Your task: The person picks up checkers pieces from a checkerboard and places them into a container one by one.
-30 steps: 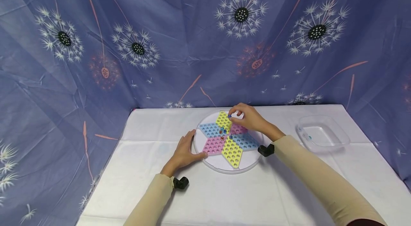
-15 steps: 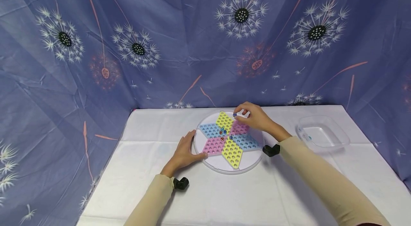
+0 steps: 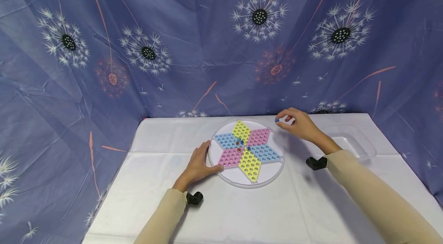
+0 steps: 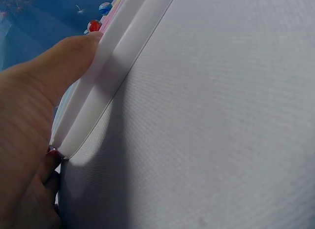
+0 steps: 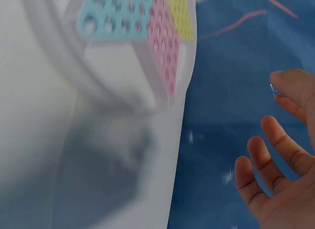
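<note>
We see a round, white plastic-looking board (image 3: 270, 171) lying flat, its 6-pointed star made of dimpled yellow, pink and light-blue diamonds, with 5 small glassy blue and red marbles (image 3: 242, 142) gathered near the centre. We find a small, shiny blue marble (image 3: 276, 120) pinched in the right hand (image 3: 300, 124), apart from the board, past its far right edge.

Blue curtain (image 3: 204, 44) behind a white, cloth-covered tabletop (image 3: 249, 217).

The curtain hangs in loose folds beyond the far edge and along the left and right edges, printed with white dandelions (image 3: 259, 17), a few coral ones (image 3: 276, 70) and thin coral stems (image 3: 91, 146). Straight creases (image 3: 162, 153) cross the tabletop, whose cloth (image 4: 206, 115) shows a fine weave up close; soft shadows (image 4: 98, 184) lie on it.
</note>
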Tool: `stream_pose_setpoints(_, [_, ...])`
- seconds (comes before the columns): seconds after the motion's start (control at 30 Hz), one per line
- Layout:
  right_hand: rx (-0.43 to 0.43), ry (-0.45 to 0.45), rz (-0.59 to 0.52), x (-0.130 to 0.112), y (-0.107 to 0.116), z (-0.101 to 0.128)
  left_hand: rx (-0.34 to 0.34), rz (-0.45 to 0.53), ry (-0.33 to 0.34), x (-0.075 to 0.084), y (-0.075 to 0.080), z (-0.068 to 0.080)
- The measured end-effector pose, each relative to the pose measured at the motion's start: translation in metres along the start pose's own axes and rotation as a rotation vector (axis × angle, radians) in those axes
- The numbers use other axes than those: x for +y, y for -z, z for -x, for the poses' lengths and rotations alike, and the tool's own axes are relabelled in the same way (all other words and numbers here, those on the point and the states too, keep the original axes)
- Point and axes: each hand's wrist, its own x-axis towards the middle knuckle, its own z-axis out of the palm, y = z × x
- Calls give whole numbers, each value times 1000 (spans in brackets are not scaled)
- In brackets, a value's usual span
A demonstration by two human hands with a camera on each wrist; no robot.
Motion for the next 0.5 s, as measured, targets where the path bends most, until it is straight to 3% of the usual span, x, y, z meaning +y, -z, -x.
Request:
stream_pose_setpoints(0.2, [64,-36,59,19,22,16,1,9,4,1,0,1])
stream_pose_setpoints(0.5, [90,-143,79,34,56,40,2,1,6,2,1,1])
